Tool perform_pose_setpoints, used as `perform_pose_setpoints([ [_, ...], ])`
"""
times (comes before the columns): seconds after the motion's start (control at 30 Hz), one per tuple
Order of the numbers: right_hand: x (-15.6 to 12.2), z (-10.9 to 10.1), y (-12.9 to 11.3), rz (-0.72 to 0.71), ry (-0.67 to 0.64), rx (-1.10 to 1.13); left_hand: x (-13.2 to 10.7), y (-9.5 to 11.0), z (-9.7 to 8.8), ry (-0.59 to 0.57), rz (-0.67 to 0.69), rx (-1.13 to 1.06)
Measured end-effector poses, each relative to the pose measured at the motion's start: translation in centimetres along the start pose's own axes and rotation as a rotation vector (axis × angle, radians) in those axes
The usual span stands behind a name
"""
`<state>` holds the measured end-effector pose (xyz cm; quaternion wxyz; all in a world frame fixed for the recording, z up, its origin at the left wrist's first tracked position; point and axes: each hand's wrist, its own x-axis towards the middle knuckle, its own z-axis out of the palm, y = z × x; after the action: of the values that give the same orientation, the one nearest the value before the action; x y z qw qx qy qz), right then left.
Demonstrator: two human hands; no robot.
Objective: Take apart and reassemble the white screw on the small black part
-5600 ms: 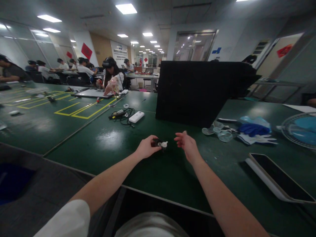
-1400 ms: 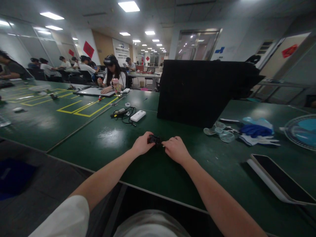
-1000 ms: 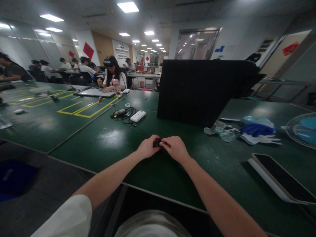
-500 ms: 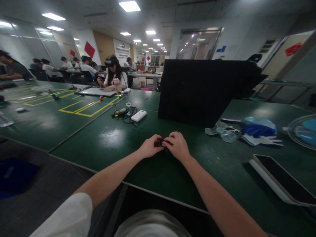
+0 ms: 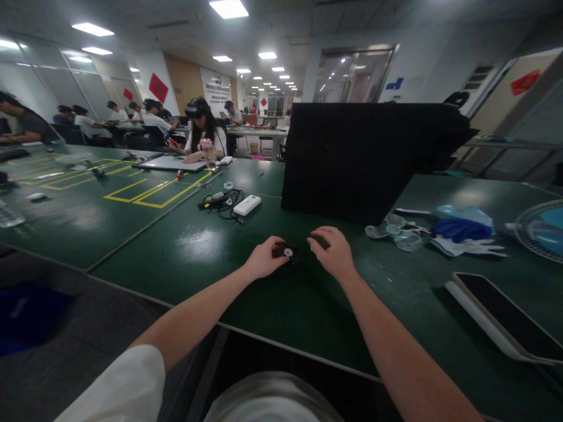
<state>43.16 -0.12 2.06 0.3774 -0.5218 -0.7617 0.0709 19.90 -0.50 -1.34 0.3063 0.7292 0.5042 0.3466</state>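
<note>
My left hand (image 5: 263, 261) is closed on a small black part (image 5: 287, 252) with a white round spot on it, held just above the green table (image 5: 272, 305). My right hand (image 5: 334, 253) hovers a short way to the right of the part, fingers curled loosely and apart, with nothing in them. The part's far side is hidden by my left fingers.
A tall black panel (image 5: 365, 158) stands just behind the hands. A white power bank (image 5: 247, 205) with black cables lies at back left. Clear plastic cups (image 5: 398, 234), blue gloves (image 5: 457, 230) and a fan (image 5: 541, 228) sit at right; a tablet (image 5: 501, 316) lies near right. Other people work at far tables.
My right hand has let go of the black part and drawn away to the right, uncovering its white spot. My left hand still holds the part in the same place.
</note>
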Motion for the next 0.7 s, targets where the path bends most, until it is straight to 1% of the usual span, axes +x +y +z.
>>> perform_pose_setpoints([
  [0.03, 0.1, 0.1, 0.5, 0.049, -0.008, -0.040, 0.1, 0.0, -0.2, 0.023, -0.016, 0.014],
  [0.07, 0.2, 0.2, 1.1, 0.088, -0.046, -0.090, 0.1, -0.1, -0.4, 0.042, -0.032, 0.028],
  [0.17, 0.1, 0.6, 3.1, 0.166, -0.248, -0.209, 0.3, -0.6, -1.0, 0.069, -0.066, 0.060],
  [0.2, 0.0, 0.6, 3.8, 0.190, -0.299, -0.225, 0.4, -0.8, -1.2, 0.071, -0.071, 0.065],
  [0.23, 0.0, 0.5, 4.5, 0.218, -0.321, -0.235, 0.4, -1.0, -1.3, 0.070, -0.076, 0.068],
  [0.27, -0.1, 0.3, 5.2, 0.254, -0.313, -0.243, 0.4, -1.2, -1.5, 0.066, -0.078, 0.072],
  [0.37, -0.4, -0.6, 7.6, 0.394, -0.209, -0.239, 0.3, -1.5, -1.6, 0.055, -0.083, 0.089],
  [0.43, -0.4, -1.2, 9.0, 0.456, -0.195, -0.223, 0.3, -1.4, -1.6, 0.044, -0.082, 0.098],
  [0.5, -0.4, -1.6, 10.1, 0.458, -0.231, -0.222, 0.2, -1.3, -1.7, 0.031, -0.083, 0.099],
  [0.57, -0.4, -1.8, 10.7, 0.425, -0.261, -0.230, 0.2, -1.2, -1.7, 0.024, -0.091, 0.099],
  [0.63, -0.4, -1.9, 10.7, 0.403, -0.258, -0.211, 0.2, -1.1, -1.7, 0.023, -0.098, 0.107],
  [0.7, -0.4, -1.9, 10.2, 0.386, -0.236, -0.145, 0.3, -1.1, -1.7, 0.023, -0.097, 0.125],
])
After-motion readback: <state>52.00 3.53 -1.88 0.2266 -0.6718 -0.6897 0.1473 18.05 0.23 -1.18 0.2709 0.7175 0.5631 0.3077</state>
